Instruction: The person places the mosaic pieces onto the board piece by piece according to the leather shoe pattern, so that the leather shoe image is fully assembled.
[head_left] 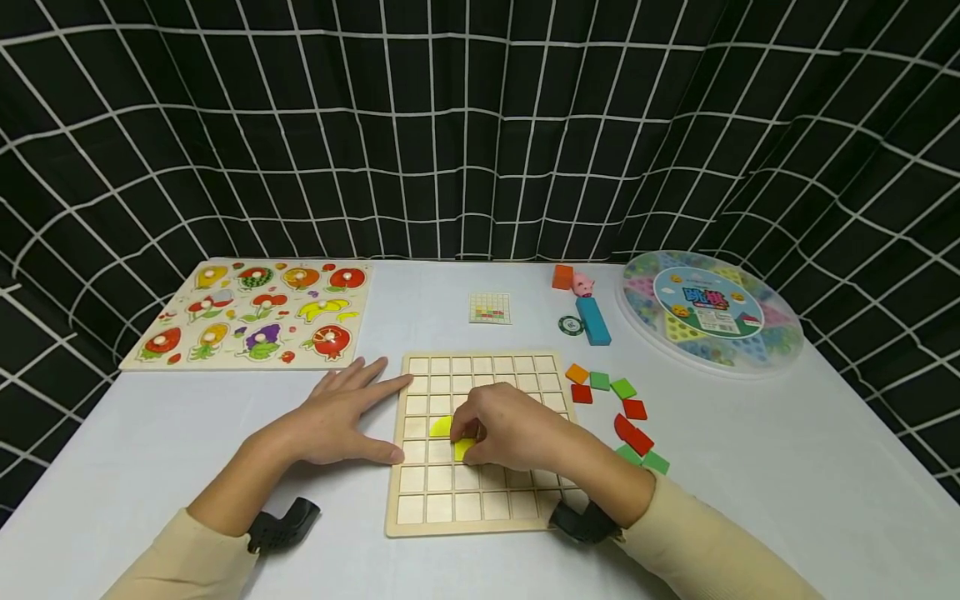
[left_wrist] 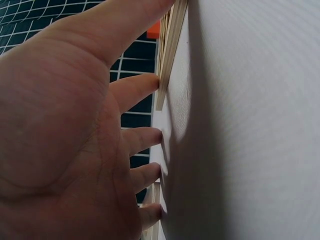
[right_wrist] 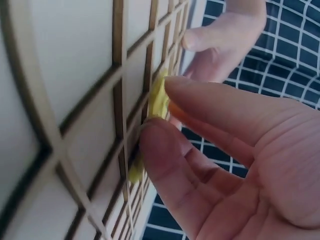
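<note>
My right hand (head_left: 510, 429) is over the wooden grid board (head_left: 431, 507), its thumb and index fingertip pinching a flat yellow piece (head_left: 462, 451) low over the cells. In the right wrist view, yellow (right_wrist: 159, 97) shows between those two fingertips. Just up and left of it, a second yellow piece (head_left: 441, 427) with a rounded edge lies on the board, partly behind the fingers. My left hand (head_left: 337, 417) is spread flat on the table, with index fingertip and thumb tip against the board's left edge. From the left wrist view, the palm (left_wrist: 55, 115) arches over the white cloth.
Right of the board lie several red, green and orange pieces (head_left: 634, 409). Behind stand a small pattern card (head_left: 490, 308), a blue block (head_left: 593, 321), a round chip (head_left: 571, 325), a pig figure (head_left: 582, 284) and an orange cube (head_left: 562, 277). A fruit puzzle (head_left: 236, 333) and round game box (head_left: 780, 337) flank them.
</note>
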